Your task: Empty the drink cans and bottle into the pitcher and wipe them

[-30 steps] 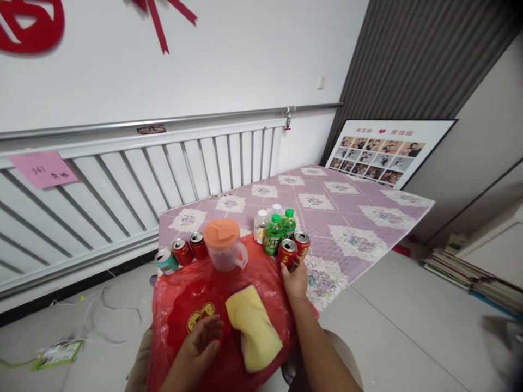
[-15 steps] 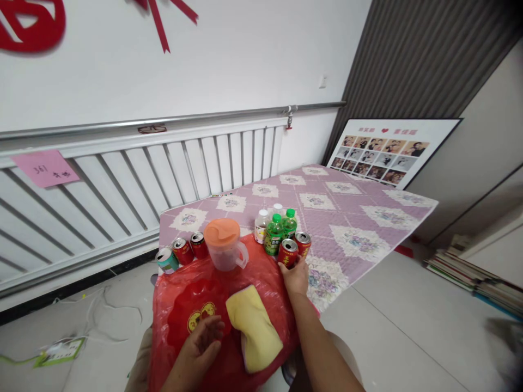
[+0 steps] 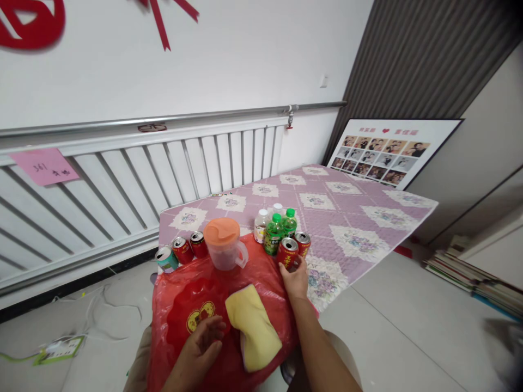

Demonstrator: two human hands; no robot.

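Observation:
My right hand (image 3: 296, 279) is wrapped round the lower part of a red drink can (image 3: 288, 253). A second red can (image 3: 303, 244) stands just behind it. Beside them are a green-capped bottle (image 3: 273, 235) and several others in a tight group. My left hand (image 3: 204, 340) hovers over a red scalloped tray (image 3: 180, 305) with a gold heart print, fingers loosely curled and apart, holding nothing. Between my hands lies a folded yellow cloth (image 3: 254, 329). Further back stands a clear plastic pitcher (image 3: 224, 256) with an orange lid (image 3: 223, 231).
Left of the pitcher stand a teal can (image 3: 166, 260), a red can (image 3: 182, 250) and a dark red can (image 3: 198, 245). Red plastic film (image 3: 261, 261) covers the near table corner, over a purple floral tablecloth (image 3: 294, 190). A white radiator (image 3: 122, 185) runs behind. A power strip (image 3: 61, 349) lies on the floor.
The red can in my right hand has risen slightly and now looks a little nearer. My left hand, the cloth and the other things stay where they were.

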